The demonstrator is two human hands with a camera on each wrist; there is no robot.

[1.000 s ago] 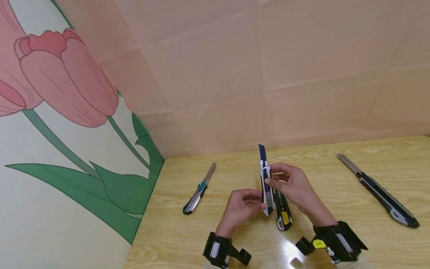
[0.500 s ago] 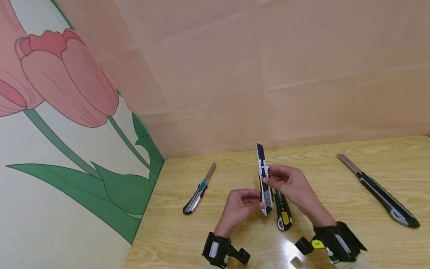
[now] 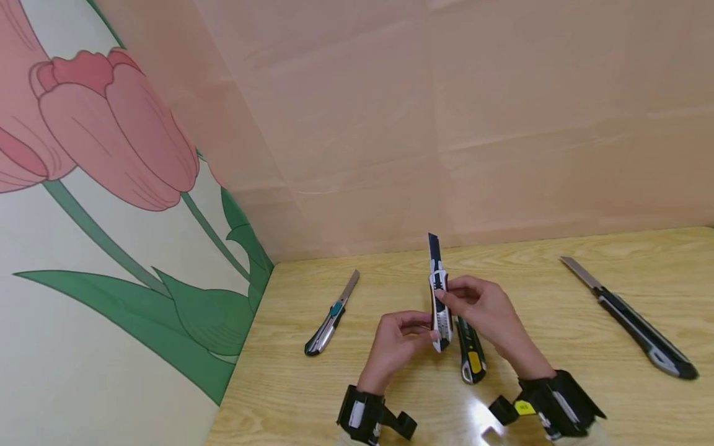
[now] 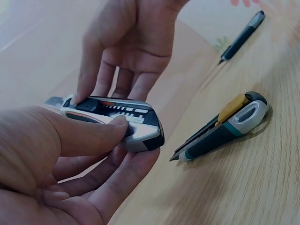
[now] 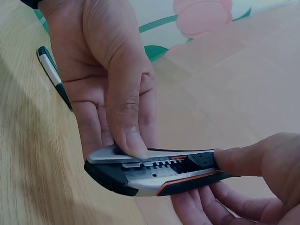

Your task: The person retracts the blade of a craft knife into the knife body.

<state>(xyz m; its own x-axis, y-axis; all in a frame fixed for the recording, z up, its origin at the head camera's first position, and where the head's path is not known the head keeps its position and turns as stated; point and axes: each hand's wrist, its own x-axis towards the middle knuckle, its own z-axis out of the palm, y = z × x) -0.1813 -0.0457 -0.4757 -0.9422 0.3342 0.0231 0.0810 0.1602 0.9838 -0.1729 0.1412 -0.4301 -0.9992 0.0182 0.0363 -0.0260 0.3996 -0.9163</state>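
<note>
Both hands hold one silver-and-black utility knife (image 3: 441,316) above the table, its blade extended and pointing away from the person. My left hand (image 3: 395,347) pinches the handle's rear end between thumb and fingers. Nearer the blade, my right hand (image 3: 491,310) grips the front of the handle, with its thumb at the black slider (image 5: 200,161). In the left wrist view the blade (image 4: 54,101) pokes out beyond the right thumb. A black utility knife with a yellow part (image 3: 473,356) lies on the table just under and right of the held one, its front end hidden by the right hand.
On the wooden table (image 3: 279,396), a small silver knife with a teal slider (image 3: 325,326) lies at left. A larger black knife (image 3: 636,322) lies at right. Both have blades out. A beige sheet (image 3: 357,124) and a tulip-patterned wall (image 3: 111,248) border the table.
The held knife has risen slightly in the head view, both hands still on it. The right thumb has shifted a little forward. The knives on the table have not moved.
</note>
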